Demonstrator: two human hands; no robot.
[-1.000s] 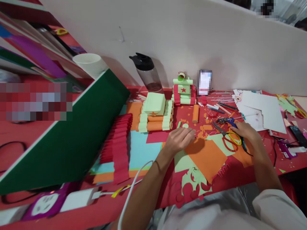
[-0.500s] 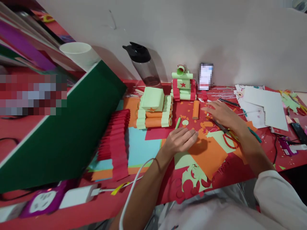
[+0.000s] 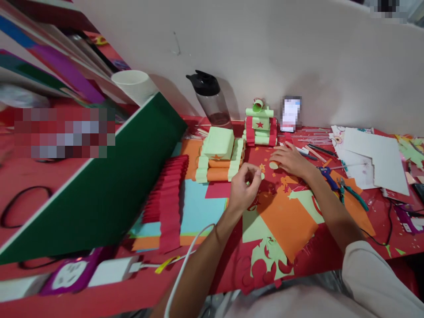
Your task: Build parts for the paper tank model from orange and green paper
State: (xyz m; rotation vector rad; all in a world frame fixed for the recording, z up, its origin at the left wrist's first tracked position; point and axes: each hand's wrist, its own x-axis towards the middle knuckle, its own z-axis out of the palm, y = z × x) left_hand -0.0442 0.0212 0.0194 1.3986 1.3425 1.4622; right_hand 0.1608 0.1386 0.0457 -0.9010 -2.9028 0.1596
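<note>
My left hand (image 3: 244, 187) is curled, thumb and index finger pinched; whatever sits between them is too small or hidden to make out. Just beyond its fingertips lies a pale green paper disc (image 3: 263, 176). My right hand (image 3: 292, 160) has its fingers over an orange paper roll (image 3: 274, 165), and only the roll's pale end shows. Left of the hands sits a model of orange and green paper rolls (image 3: 219, 173) with a light green paper box (image 3: 218, 142) on top. Behind it stands a smaller green and red paper model (image 3: 260, 126) with a red star.
An orange sheet (image 3: 287, 223) and cut green scraps (image 3: 270, 256) lie before me. A glue gun (image 3: 329, 177) and pliers (image 3: 342, 190) are by my right forearm. A bottle (image 3: 212, 99), a phone (image 3: 290, 114) and a leaning green board (image 3: 109, 185) stand around. A white cable (image 3: 188, 258) crosses my left forearm.
My left hand has gone from lying flat to a pinch, over where a small green roll lay. My right hand has moved left onto the orange roll. The view has shifted slightly.
</note>
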